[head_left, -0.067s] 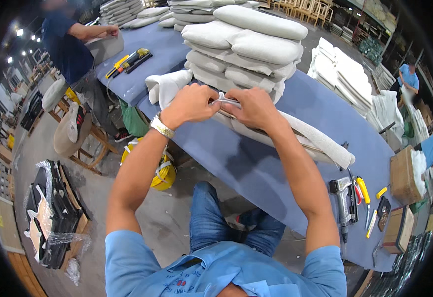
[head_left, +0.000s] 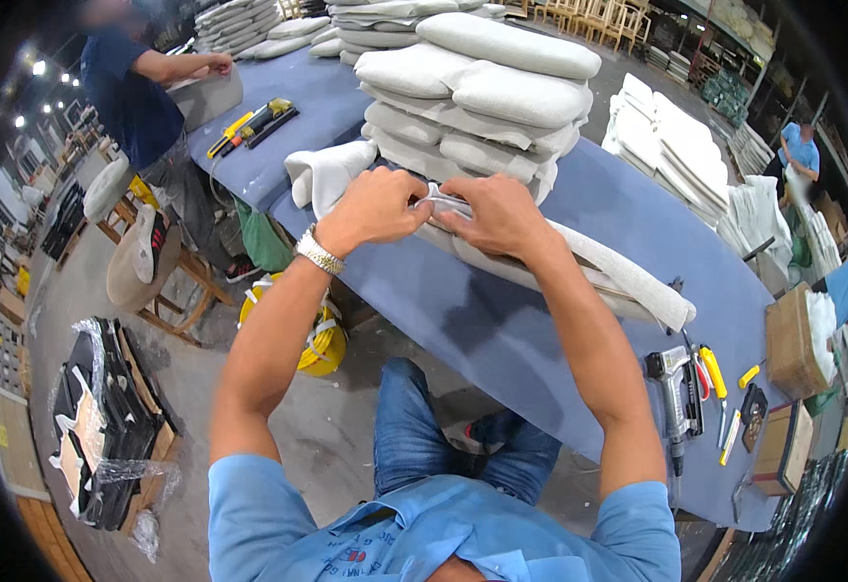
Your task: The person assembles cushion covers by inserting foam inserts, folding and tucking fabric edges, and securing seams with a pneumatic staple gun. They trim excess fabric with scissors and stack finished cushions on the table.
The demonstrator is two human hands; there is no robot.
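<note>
My left hand and my right hand are close together over the blue-grey table, thumbs and fingers pinching the pale grey fabric edge of a long curved padded piece. Between the fingertips, a small fold of that fabric stands up. The piece runs off to the right under my right forearm, its end lying on the table. A loose flap of pale fabric rises beside my left hand. Right behind both hands stands a stack of padded light grey cushions. The underside of the held piece is hidden.
On the table's right lie a pneumatic staple gun, a yellow-handled cutter and a cardboard box. A yellow bucket stands below the left edge. Another person works at the far left; a second person is far right.
</note>
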